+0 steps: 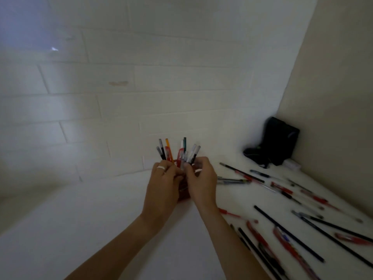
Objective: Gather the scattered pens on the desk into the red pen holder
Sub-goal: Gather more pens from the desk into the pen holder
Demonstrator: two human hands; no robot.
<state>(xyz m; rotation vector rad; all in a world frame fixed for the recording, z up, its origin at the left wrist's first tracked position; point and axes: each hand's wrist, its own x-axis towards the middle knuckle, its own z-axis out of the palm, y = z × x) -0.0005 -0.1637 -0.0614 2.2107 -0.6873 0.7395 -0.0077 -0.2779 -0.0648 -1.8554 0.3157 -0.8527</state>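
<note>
Pens (pixel 177 152) stand in the red pen holder (pixel 184 191), which both hands grip: left hand (pixel 163 185), right hand (pixel 201 181). Many scattered pens (pixel 286 233) lie right of it on the counter (pixel 101 229); those likely come next.

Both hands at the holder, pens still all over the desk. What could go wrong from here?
1. The holder is mostly hidden behind both hands; a push from the right hand or left hand might tip it.
2. Standing pens splay outward, so a new one may jam.
3. Loose pens near the right forearm could get swept away.
</note>
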